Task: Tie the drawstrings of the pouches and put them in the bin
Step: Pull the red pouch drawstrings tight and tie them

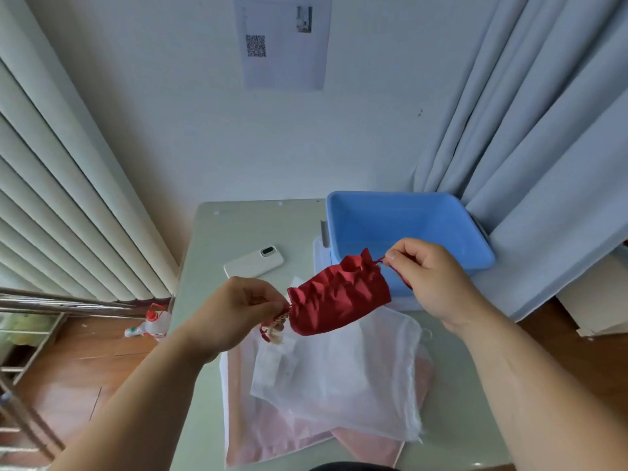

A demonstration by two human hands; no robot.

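Currently my left hand point(238, 311) and right hand point(431, 277) each pinch a drawstring point(380, 260) of the red pouch point(339, 297), held above the counter point(238, 232); uneven pull may slip one drawstring free.

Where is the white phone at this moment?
In the head view, the white phone lies on the table, left of the blue bin and just beyond the left hand.

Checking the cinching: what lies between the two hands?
In the head view, the gathered red pouch; the left hand and right hand each pinch its drawstring at one side.
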